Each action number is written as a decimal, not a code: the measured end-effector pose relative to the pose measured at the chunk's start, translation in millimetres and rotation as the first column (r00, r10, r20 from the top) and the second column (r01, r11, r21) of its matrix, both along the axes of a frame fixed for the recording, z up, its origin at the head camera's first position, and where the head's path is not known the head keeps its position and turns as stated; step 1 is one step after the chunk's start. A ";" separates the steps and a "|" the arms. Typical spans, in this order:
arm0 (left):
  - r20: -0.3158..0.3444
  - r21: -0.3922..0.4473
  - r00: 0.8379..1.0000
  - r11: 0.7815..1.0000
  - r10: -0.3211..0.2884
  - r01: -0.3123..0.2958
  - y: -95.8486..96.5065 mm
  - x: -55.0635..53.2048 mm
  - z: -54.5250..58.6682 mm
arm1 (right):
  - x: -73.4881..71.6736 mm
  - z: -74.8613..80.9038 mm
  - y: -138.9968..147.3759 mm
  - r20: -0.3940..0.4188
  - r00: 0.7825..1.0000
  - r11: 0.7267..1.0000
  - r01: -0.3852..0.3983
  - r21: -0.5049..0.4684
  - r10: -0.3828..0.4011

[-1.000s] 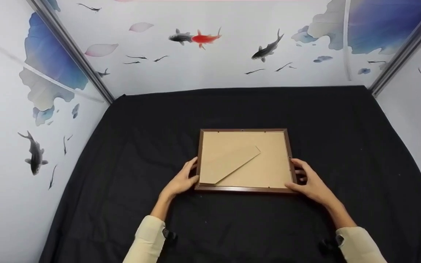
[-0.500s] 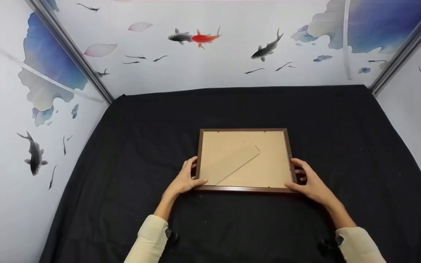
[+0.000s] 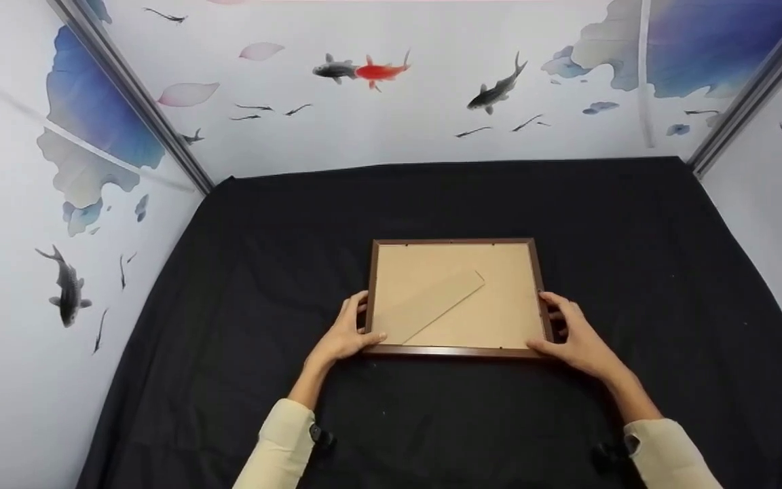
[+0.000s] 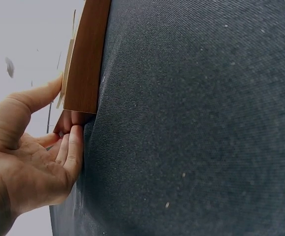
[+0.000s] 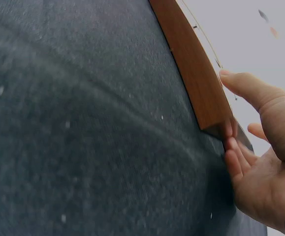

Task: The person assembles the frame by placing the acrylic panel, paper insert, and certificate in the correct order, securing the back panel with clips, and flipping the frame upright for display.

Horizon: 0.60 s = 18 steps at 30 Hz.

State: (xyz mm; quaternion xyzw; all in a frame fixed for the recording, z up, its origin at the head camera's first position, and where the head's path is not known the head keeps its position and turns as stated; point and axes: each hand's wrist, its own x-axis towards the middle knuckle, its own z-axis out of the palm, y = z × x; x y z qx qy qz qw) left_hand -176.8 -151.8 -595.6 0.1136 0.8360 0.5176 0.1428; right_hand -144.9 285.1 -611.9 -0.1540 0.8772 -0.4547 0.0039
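Note:
A brown wooden picture frame (image 3: 459,352) lies back side up, showing a tan backing board (image 3: 499,292). A slanting stand flap (image 3: 425,305) of the same tan board lies nearly flush with it. At the lower left corner my left hand (image 3: 342,339) grips the frame, thumb on the backing and fingers against the side. My right hand (image 3: 584,343) holds the lower right corner in the same manner, its thumb over the edge. Both wrist views show fingertips at the frame's side, low by the cloth, with the thumb (image 4: 46,93) on top in the left one.
Black cloth (image 3: 262,238) covers the table beneath the frame. White panels (image 3: 432,129) printed with fish and leaves stand behind and at both sides, joined by metal posts (image 3: 140,102) at the corners.
My left thumb has moved from the frame's side onto the backing board, over the flap's lower end, which now lies flatter. The right hand and the frame stay in place.

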 end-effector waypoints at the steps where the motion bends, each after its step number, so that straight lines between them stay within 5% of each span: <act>1: 0.005 -0.003 1.000 1.000 0.005 -0.005 0.1 0.3 0.5 | -1.3 0.3 -2.4 -0.022 1.000 1.000 0.010 0.016 -0.009; 10: 0.002 0.006 1.000 1.000 0.018 -0.018 -0.4 -0.1 0.5 | -10.7 -1.1 -26.7 -0.232 0.973 0.990 0.051 0.130 -0.020; 18: -0.004 0.011 1.000 1.000 0.010 -0.010 -0.8 -0.8 -1.5 | -14.0 -6.8 -32.8 -0.198 0.979 0.991 -0.023 0.130 0.049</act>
